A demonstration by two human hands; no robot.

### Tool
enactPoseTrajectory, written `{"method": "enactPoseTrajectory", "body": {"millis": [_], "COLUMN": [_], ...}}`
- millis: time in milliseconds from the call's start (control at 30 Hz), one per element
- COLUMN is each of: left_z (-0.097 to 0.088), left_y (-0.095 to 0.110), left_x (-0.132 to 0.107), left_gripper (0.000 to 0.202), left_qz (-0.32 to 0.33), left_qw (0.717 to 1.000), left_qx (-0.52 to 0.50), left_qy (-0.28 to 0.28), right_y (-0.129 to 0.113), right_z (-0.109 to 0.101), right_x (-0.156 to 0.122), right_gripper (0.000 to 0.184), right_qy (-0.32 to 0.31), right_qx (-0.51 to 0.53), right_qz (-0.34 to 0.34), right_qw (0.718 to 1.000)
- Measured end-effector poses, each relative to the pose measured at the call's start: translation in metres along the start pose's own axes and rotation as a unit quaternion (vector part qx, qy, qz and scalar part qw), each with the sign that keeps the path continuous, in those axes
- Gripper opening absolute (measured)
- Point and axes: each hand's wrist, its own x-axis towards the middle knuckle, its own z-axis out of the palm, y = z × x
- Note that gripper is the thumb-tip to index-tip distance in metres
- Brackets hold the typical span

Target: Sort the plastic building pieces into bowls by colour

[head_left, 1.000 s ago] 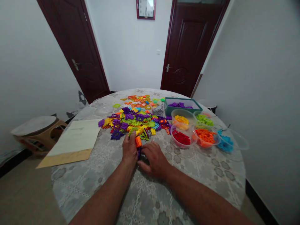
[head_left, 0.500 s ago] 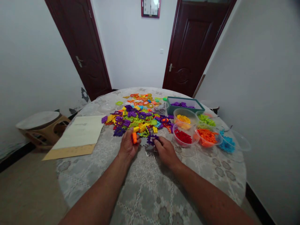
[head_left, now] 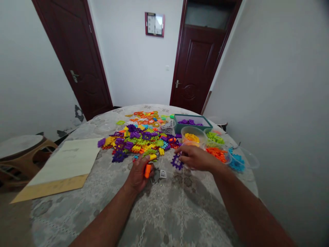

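My left hand is closed around an orange plastic piece and a yellow plastic piece, both poking out past the fingers. A purple toothed square with a window-like grid is at the fingertips of my right hand, pinched by its edge. In front of both hands lies a pile of mixed plastic building pieces, purple, yellow, green and orange. Near the left fingers, a small white grid piece rests on the tablecloth.
On the right stand clear tubs of yellow, lime, orange and blue pieces. Behind them, a green-edged box holds purple pieces. A cream sheet lies at left; flatter pieces lie farther back.
My right hand has moved right with the purple square, toward the tubs, away from my left hand. My left hand still holds the orange and yellow pieces. The view has tilted up slightly.
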Motion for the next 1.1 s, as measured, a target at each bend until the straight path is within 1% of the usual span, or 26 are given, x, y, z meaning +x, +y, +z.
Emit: {"method": "enactPoseTrajectory", "body": {"millis": [33, 67, 100, 133, 200, 233, 300, 333, 367, 433, 500, 600, 700, 767, 833, 900, 1000, 1100], "left_z": [0.0, 0.0, 0.0, 0.0, -0.002, -0.002, -0.003, -0.003, -0.003, -0.002, -0.002, -0.002, -0.003, -0.003, -0.001, 0.001, 0.002, 0.0], "left_y": [0.0, -0.001, -0.001, -0.001, -0.002, -0.002, -0.003, -0.003, -0.003, -0.004, -0.004, -0.004, -0.005, -0.006, -0.006, -0.005, -0.004, -0.003], "left_x": [0.0, 0.0, 0.0, 0.0, 0.0, 0.001, 0.001, 0.002, 0.002, 0.001, 0.001, 0.0, -0.001, -0.002, -0.004, -0.005, -0.006, -0.005], "left_gripper": [0.043, 0.044, 0.044, 0.044, 0.046, 0.046, 0.046, 0.045, 0.044, 0.044, 0.044, 0.042, 0.04, 0.04, 0.042, 0.042, 0.04, 0.036], "left_qz": [-0.007, -0.013, -0.019, -0.024, -0.032, -0.035, -0.043, -0.047, -0.05, -0.057, -0.065, -0.081, -0.093, -0.09, -0.085, -0.082, -0.083, -0.09], "left_qw": [1.0, 1.0, 1.0, 0.999, 0.999, 0.999, 0.999, 0.999, 0.998, 0.997, 0.996, 0.995, 0.992, 0.99, 0.989, 0.988, 0.988, 0.987], "left_qx": [0.002, 0.004, 0.005, 0.004, 0.001, -0.001, -0.001, -0.001, -0.002, -0.009, -0.016, -0.015, 0.007, 0.025, 0.038, 0.045, 0.047, 0.052], "left_qy": [-0.005, -0.011, -0.017, -0.021, -0.027, -0.027, -0.027, -0.028, -0.031, -0.042, -0.052, -0.063, -0.087, -0.105, -0.118, -0.125, -0.124, -0.121], "right_y": [0.011, 0.023, 0.036, 0.047, 0.067, 0.075, 0.085, 0.086, 0.085, 0.075, 0.057, 0.024, -0.002, -0.011, -0.014, -0.013, -0.013, -0.015], "right_z": [-0.012, -0.023, -0.034, -0.045, -0.061, -0.066, -0.069, -0.065, -0.059, -0.038, -0.011, 0.033, 0.069, 0.084, 0.093, 0.096, 0.094, 0.09], "right_x": [0.012, 0.025, 0.039, 0.053, 0.074, 0.08, 0.083, 0.08, 0.075, 0.06, 0.044, 0.025, 0.015, 0.013, 0.012, 0.011, 0.009, 0.006], "right_gripper": [0.028, 0.032, 0.034, 0.038, 0.05, 0.054, 0.057, 0.056, 0.053, 0.044, 0.036, 0.032, 0.032, 0.032, 0.028, 0.022, 0.017, 0.017], "right_qy": [0.034, 0.08, 0.16, 0.254, 0.358, 0.396, 0.432, 0.435, 0.426, 0.39, 0.337, 0.259, 0.224, 0.211, 0.202, 0.195, 0.196, 0.219], "right_qx": [0.002, 0.021, 0.047, 0.063, 0.085, 0.092, 0.093, 0.087, 0.077, 0.064, 0.061, 0.057, 0.05, 0.034, 0.015, 0.002, -0.004, -0.003], "right_qz": [0.021, 0.058, 0.1, 0.13, 0.155, 0.162, 0.163, 0.157, 0.144, 0.113, 0.084, 0.046, -0.017, -0.065, -0.094, -0.102, -0.096, -0.085], "right_qw": [0.999, 0.995, 0.981, 0.956, 0.917, 0.899, 0.882, 0.883, 0.89, 0.912, 0.936, 0.963, 0.973, 0.975, 0.975, 0.975, 0.976, 0.972]}}
